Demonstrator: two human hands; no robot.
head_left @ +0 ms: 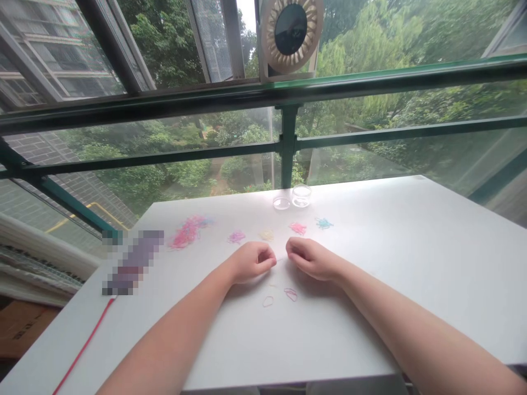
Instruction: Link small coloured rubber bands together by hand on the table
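Both hands rest over the middle of the white table (411,247), a small gap between them. My left hand (254,261) has its fingers curled with thumb and fingertips together; a faint thin strand shows in the gap beside them. My right hand (310,258) is curled too, and whatever its fingertips pinch is too small to make out. Nearer me lie a pale pink band (268,301) and some darker pink bands (290,294). Beyond the hands are small piles of purple bands (236,237), yellowish bands (267,235), pink bands (298,228) and teal bands (324,223).
A larger mixed pile of bands (190,231) lies at the left. Behind the piles stand a clear round container (301,196) and a clear lid (281,203). A blurred-out flat object (135,262) with a red cable (84,346) is at the left edge. A green railing (289,148) borders the far side.
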